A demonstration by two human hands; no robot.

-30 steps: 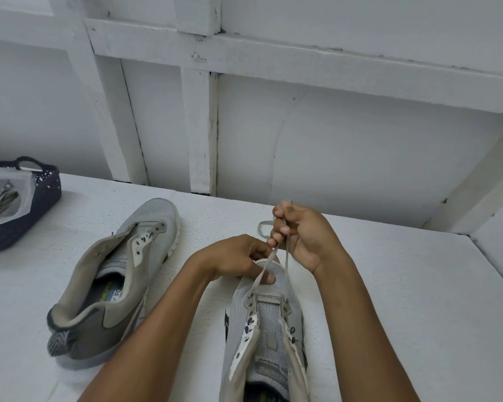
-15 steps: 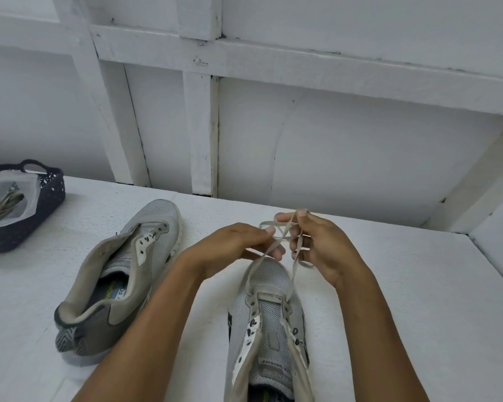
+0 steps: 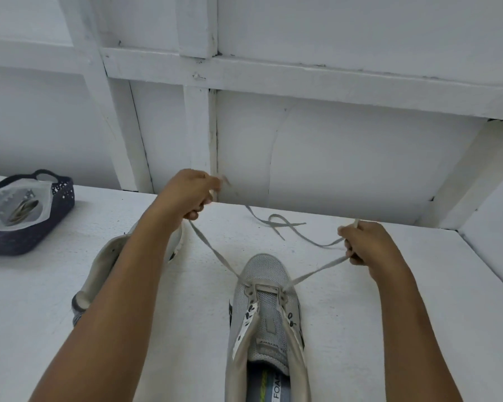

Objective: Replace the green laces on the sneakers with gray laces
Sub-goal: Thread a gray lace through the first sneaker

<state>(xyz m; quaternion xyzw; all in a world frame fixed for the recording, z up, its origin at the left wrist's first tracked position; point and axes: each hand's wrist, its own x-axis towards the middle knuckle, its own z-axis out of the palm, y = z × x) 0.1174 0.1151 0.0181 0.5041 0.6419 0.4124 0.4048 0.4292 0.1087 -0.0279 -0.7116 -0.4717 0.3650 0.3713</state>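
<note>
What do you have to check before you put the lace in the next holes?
1. Lace through both toe-end holes of the sneaker: ok.
2. Left hand and right hand each grip one side of the lace: ok.
3. Both sides the same length: cannot tell; the tail by the left hand is blurred.
4. Lace flat, no twists: cannot tell.
5. Next holes up free of lace: ok.
6. Sneaker flat on the table: ok.
</note>
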